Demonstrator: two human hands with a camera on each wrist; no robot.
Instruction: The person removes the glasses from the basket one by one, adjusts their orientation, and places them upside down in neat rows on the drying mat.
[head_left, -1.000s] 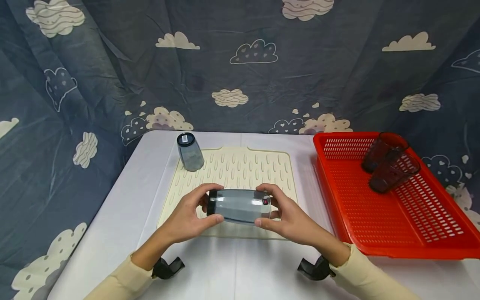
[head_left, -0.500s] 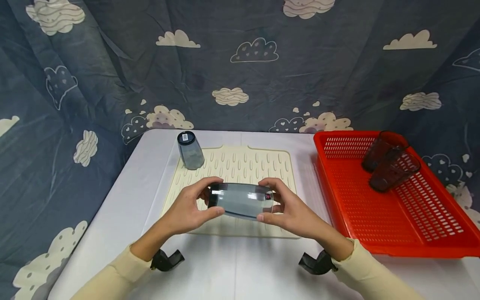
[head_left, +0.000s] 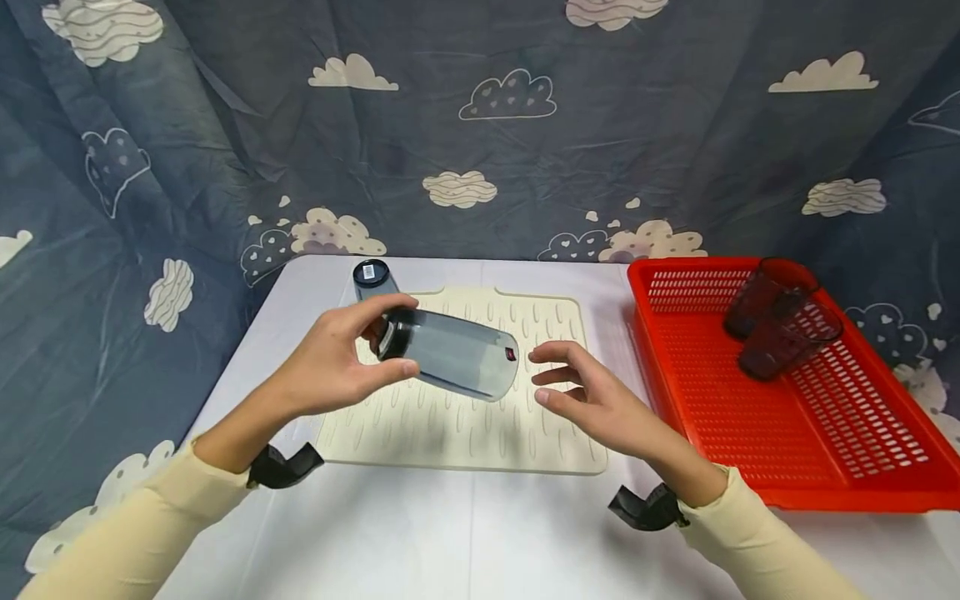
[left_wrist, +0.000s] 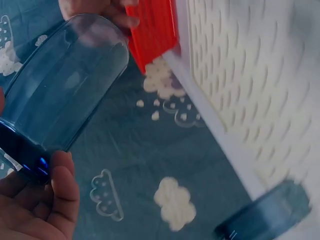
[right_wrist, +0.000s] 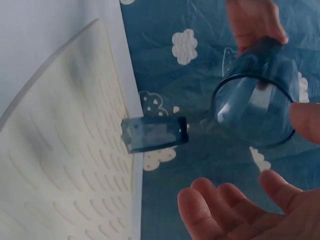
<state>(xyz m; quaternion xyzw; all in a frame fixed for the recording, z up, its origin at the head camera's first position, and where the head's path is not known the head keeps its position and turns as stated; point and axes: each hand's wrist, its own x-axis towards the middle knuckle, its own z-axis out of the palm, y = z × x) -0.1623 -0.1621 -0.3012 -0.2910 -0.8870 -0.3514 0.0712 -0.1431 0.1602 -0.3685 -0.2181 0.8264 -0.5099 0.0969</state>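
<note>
My left hand (head_left: 345, 354) grips a smoky blue-grey drinking glass (head_left: 457, 354) by its dark, thick base. The glass hangs tilted above a cream ridged drying mat (head_left: 450, 437), its mouth toward the right and slightly down. A small dark red sticker sits near the rim. Just beyond the rim, my right hand (head_left: 600, 404) is apart from the glass, fingers spread and loosely bent around nothing. At the mat's far left corner a second glass (head_left: 372, 277) stands upside down, partly hidden behind my left hand; in the right wrist view that second glass (right_wrist: 155, 134) shows whole.
On the right stands a red perforated plastic basket (head_left: 750, 454). Two glasses lean inside it, one farther back (head_left: 757, 304) and one nearer (head_left: 783, 342). A white cloth covers the table (head_left: 390, 533), and a dark cloud-print curtain (head_left: 495, 150) hangs behind.
My right hand has let go of the glass's rim end. My left hand has carried the glass up and to the left, and it now slants instead of lying level.
</note>
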